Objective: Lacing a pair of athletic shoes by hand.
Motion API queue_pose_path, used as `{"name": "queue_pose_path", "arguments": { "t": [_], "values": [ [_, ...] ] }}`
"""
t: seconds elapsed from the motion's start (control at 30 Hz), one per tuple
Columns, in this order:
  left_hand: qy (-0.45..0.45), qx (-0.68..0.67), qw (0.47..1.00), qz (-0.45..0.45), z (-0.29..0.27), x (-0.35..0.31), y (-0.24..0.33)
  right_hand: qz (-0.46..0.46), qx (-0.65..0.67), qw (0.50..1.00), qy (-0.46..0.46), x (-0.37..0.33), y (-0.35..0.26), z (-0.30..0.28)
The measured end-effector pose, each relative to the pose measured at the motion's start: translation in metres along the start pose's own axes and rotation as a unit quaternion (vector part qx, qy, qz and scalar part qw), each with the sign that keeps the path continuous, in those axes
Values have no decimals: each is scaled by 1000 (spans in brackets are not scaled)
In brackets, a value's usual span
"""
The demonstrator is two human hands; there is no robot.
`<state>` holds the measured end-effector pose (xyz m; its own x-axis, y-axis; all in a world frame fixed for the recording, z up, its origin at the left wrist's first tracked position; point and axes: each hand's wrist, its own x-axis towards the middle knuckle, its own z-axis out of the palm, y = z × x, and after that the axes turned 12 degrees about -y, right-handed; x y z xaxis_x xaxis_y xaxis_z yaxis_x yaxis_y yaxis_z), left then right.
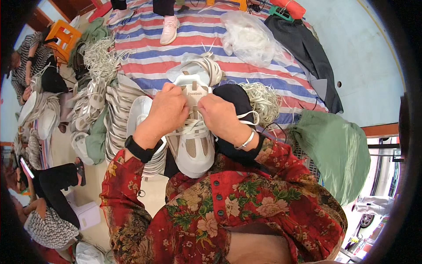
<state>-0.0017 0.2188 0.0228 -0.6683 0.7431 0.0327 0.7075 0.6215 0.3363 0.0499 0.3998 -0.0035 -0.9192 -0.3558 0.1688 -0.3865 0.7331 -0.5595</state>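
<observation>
A white and beige sneaker upper (193, 152) lies across my lap, its rounded toe toward me and its tongue pointing away. White laces (192, 128) cross over its front. My left hand (169, 108) pinches the upper's left edge beside the tongue. Opposite it, my right hand (224, 116) has its fingers closed at the eyelet edge, and a loop of white shoelace (251, 117) comes out by its wrist side. Fingertips of both hands are partly hidden. Just beyond the tongue sits another laced upper (212, 72).
Stacked uppers (121, 116) stand at my left. A heap of white laces (263, 100) lies to the right, near a green sack (336, 152). Farther off, a clear plastic bag (250, 37) rests on the striped sheet (145, 53). Other people sit at left; pink shoes (169, 30) stand ahead.
</observation>
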Motion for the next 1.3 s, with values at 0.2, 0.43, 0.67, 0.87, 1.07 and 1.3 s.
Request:
{"name": "queue_pose_path", "arguments": {
  "t": [0.2, 0.43, 0.67, 0.87, 1.07, 1.3],
  "values": [
    [-28, 3, 999, -25, 0, -1, 3, -38, -30, 999, 21, 1, 1, -7],
    [-40, 35, 998, -42, 2, 2, 13, -24, 37, 999, -1, 1, 12, 0],
    [-26, -50, 998, -21, 2, 2, -2, 29, 240, 969, 57, 2, 16, -19],
    [139, -58, 988, 2, -11, -16, 25, -2, 46, 999, 2, -26, 19, -24],
    [-9, -28, 986, -164, -4, -25, 40, 15, -5, 996, -88, -20, 9, -15],
    [-166, -518, 818, -186, -13, -40, 31, 21, 221, 963, -151, -20, 29, -30]
  ]
}}
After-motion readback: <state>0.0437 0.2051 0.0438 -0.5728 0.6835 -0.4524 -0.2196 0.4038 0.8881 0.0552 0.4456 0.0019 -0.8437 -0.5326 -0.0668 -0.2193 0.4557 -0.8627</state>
